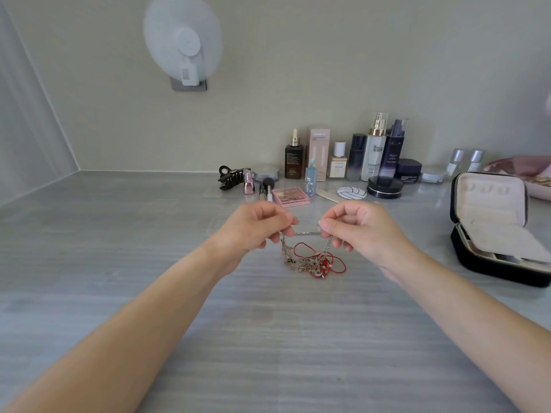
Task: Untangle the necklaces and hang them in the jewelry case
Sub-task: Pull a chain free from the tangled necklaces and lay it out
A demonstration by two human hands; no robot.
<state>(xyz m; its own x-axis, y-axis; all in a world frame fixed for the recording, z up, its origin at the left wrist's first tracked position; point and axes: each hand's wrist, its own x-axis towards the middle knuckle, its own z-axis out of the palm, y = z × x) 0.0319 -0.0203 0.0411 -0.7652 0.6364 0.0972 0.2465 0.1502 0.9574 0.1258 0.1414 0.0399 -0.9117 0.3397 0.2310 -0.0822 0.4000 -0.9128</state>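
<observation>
A silver chain necklace (307, 233) is stretched level between my two hands above the grey tabletop. My left hand (258, 226) pinches its left end and my right hand (354, 226) pinches its right end. From both ends the chain drops into a tangled heap of necklaces (313, 262) on the table, made of silver and gold chains with small charms and thin red cords. The black jewelry case (492, 272) stands open at the right, its cream-lined lid upright and its tray bare of necklaces.
Cosmetics line the back wall: dark and white bottles (372, 150), jars, a pink eyeshadow palette (290, 196), brushes, a black hair claw (231, 177). A white fan (183, 46) hangs on the wall. A pink pouch (527, 171) lies behind the case.
</observation>
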